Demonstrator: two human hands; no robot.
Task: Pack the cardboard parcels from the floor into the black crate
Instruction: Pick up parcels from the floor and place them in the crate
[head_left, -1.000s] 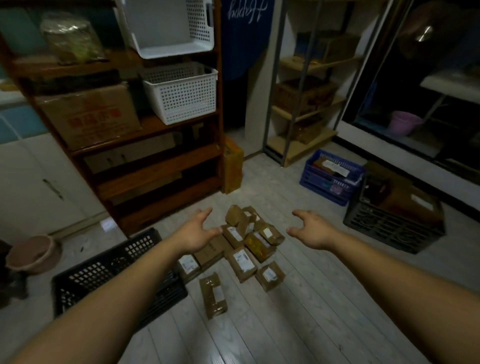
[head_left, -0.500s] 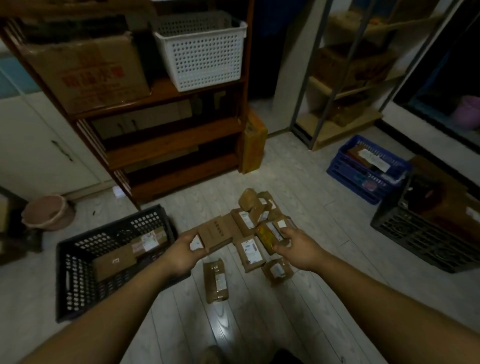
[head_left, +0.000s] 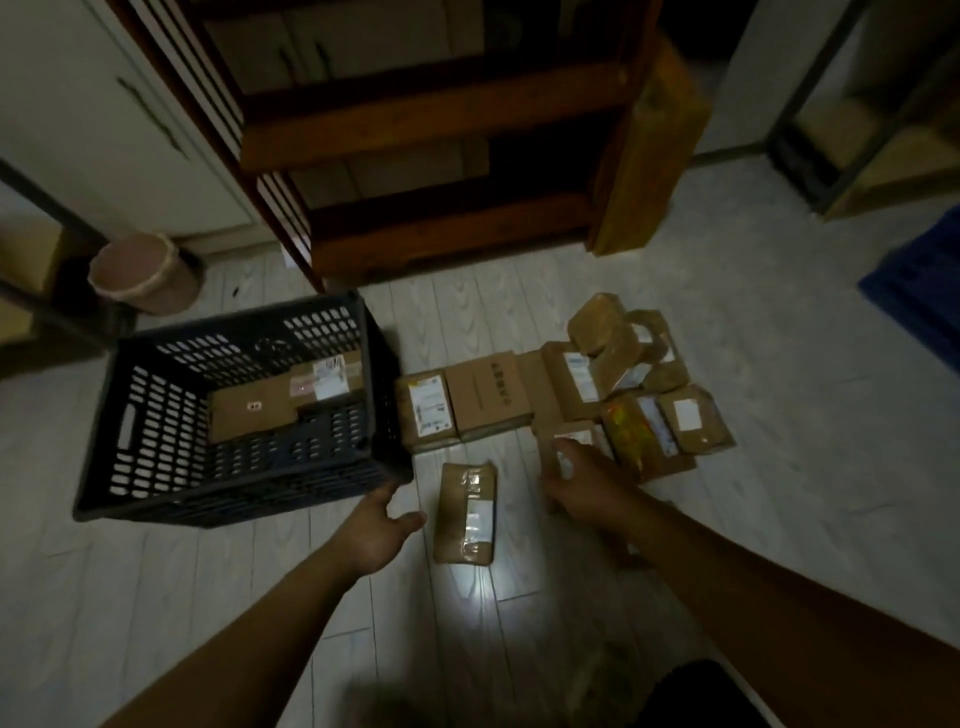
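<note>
The black crate (head_left: 124, 415) stands on the floor at the left with two cardboard parcels inside, a plain one (head_left: 249, 413) and a labelled one (head_left: 327, 379). Right of it, several cardboard parcels (head_left: 623, 384) lie in a loose pile, with a labelled parcel (head_left: 428, 410) and a flat box (head_left: 488, 397) closest to the crate. A taped parcel (head_left: 466, 512) lies alone in front. My left hand (head_left: 376, 527) hovers with relaxed fingers and holds nothing, between the crate's near corner and the taped parcel. My right hand (head_left: 584, 486) grips a small labelled parcel (head_left: 569, 441) at the pile's near edge.
A dark wooden shelf unit (head_left: 431, 124) stands behind the parcels, with a wooden box (head_left: 649, 145) leaning at its right. A pink bucket (head_left: 143, 270) sits at the far left. A blue crate (head_left: 919, 291) shows at the right edge. Bare floorboards lie in front.
The view has tilted down and come closer to the floor. My left hand dropped from the flat box to the crate's near corner. My right hand shifted onto the small labelled parcel.
</note>
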